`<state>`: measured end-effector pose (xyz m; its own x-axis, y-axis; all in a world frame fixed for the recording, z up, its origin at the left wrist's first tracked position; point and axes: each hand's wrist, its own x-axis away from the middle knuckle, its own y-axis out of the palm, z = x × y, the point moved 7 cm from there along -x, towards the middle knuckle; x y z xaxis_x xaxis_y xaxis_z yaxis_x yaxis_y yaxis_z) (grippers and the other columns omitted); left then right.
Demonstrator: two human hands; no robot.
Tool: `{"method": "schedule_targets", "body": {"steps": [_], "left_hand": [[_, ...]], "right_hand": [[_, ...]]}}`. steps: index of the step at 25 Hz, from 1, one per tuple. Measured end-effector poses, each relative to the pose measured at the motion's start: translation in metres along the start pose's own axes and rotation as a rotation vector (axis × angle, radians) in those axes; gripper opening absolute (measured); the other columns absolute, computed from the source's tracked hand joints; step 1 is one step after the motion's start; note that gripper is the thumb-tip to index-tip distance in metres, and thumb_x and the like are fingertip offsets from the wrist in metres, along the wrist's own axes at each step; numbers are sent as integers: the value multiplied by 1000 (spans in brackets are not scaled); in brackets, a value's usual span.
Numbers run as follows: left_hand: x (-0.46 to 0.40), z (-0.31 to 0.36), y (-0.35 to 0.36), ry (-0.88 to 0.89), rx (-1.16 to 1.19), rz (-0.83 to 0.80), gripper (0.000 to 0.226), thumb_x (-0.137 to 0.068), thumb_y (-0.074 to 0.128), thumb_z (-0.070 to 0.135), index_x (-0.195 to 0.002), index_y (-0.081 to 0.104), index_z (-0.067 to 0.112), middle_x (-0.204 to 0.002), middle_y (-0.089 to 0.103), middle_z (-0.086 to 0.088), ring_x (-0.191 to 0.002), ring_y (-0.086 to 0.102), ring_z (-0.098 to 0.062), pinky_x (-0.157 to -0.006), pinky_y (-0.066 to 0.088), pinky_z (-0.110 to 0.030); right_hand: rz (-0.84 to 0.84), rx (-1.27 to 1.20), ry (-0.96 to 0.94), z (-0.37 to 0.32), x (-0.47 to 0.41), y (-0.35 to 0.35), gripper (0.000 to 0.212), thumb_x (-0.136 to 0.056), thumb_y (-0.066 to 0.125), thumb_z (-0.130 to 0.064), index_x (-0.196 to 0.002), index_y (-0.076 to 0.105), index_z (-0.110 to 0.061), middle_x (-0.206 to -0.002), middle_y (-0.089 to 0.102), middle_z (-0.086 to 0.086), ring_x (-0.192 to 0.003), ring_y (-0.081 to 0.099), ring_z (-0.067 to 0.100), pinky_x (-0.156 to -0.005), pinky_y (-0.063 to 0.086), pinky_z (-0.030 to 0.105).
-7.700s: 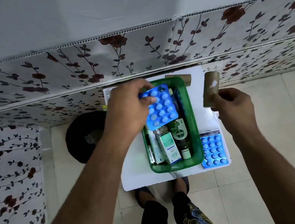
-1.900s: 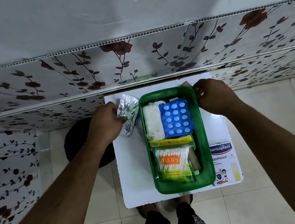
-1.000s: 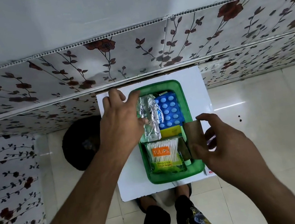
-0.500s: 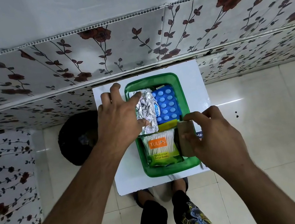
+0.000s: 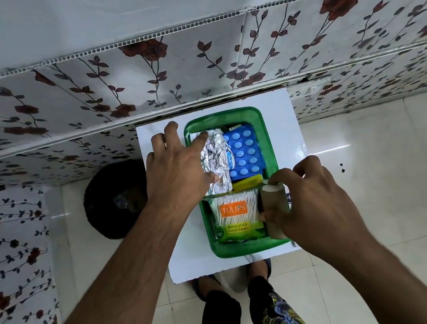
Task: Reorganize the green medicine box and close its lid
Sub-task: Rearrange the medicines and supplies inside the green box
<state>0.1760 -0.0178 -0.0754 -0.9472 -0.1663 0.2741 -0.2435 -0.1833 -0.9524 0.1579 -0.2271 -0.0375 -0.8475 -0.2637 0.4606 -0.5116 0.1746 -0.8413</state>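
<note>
Standing on a white table (image 5: 184, 263), the green medicine box (image 5: 266, 136) lies open as a left hand (image 5: 177, 173) presses a silver foil strip (image 5: 216, 158) into its far-left corner beside a blue blister pack (image 5: 243, 151); the right hand (image 5: 306, 202) pinches a tan bandage roll (image 5: 271, 208) at the box's near-right edge, next to the cotton swabs (image 5: 235, 214).

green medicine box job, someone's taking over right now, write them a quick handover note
Left hand: pressing the crinkled silver foil strip into the far left of the green plastic medicine box.
Right hand: gripping the tan bandage roll, lowering it along the box's near right wall.
In the box: blue blister pack at the far right, Tulips cotton swab pack in the near half.
Left: seat both items, then fit the lid, which is not in view.
</note>
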Motion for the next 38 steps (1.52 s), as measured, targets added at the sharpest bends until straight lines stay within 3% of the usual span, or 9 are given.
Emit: {"method": "schedule_targets", "body": {"steps": [6, 9, 12, 15, 19, 22, 25, 28, 38], "left_hand": [[-1, -1, 0, -5, 3, 1, 85, -68, 76, 57, -143, 42, 35, -151, 28, -14, -132, 30, -36, -97, 42, -50], [0, 1, -2, -6, -3, 3, 84, -68, 76, 58, -142, 42, 35, -150, 29, -15, -132, 30, -36, -95, 43, -50], [2, 1, -1, 1, 6, -8, 85, -69, 76, 57, -143, 41, 35, -150, 28, -15, -132, 30, -36, -97, 42, -50], [1, -1, 0, 0, 20, -18, 86, -69, 76, 56, -144, 39, 36, -151, 27, -15, -133, 29, -36, -98, 41, -50], [3, 0, -4, 9, 30, -43, 82, -70, 76, 56, -142, 43, 35, -150, 29, -15, -133, 30, -36, -100, 40, -51], [8, 0, -21, 26, 109, 14, 63, -73, 75, 49, -131, 57, 32, -146, 37, -12, -130, 35, -36, -99, 41, -51], [17, 14, -48, 73, 250, 160, 33, -82, 69, 32, -114, 68, 26, -130, 52, -9, -119, 45, -32, -95, 43, -49], [20, 45, -63, 135, 421, 226, 22, -85, 66, 21, -107, 71, 23, -118, 56, -3, -113, 50, -25, -93, 43, -40], [16, 132, -40, 313, 607, 77, 19, -86, 63, 21, -103, 70, 25, -113, 55, 3, -109, 54, -14, -91, 48, -40]], "right_hand": [[92, -530, 34, -12, -24, -53, 22, -81, 75, -28, -101, 69, -31, -99, 69, -11, -84, 65, 4, -66, 48, 12], [193, -225, -12, -35, -79, -60, 26, -81, 69, -35, -99, 73, -17, -102, 70, 6, -89, 65, 26, -76, 53, 35], [231, 107, -44, -43, -102, -38, 31, -82, 61, -35, -104, 72, -16, -109, 58, 15, -97, 58, 37, -77, 46, 37], [333, 143, -69, -40, -103, -33, 32, -81, 64, -34, -108, 68, -16, -107, 54, 15, -93, 57, 38, -71, 42, 36], [378, -172, -132, -28, -95, -34, 31, -79, 72, -38, -106, 67, -23, -102, 55, 9, -82, 59, 25, -66, 45, 30], [451, -489, -5, 28, -64, -41, 21, -82, 74, -34, -101, 66, -26, -94, 56, 0, -69, 54, 7, -63, 42, 24], [279, -432, 271, 102, -18, 0, 22, -82, 74, -34, -100, 66, -24, -90, 63, 2, -73, 59, 11, -63, 43, 28], [-45, -397, 422, 137, 18, 63, 49, -72, 80, -48, -111, 59, -28, -99, 62, 0, -79, 61, 13, -65, 43, 28], [0, -649, 591, 161, 22, 93, 22, -73, 81, -26, -80, 61, -26, -79, 67, -10, -75, 64, 14, -63, 47, 29]]}}
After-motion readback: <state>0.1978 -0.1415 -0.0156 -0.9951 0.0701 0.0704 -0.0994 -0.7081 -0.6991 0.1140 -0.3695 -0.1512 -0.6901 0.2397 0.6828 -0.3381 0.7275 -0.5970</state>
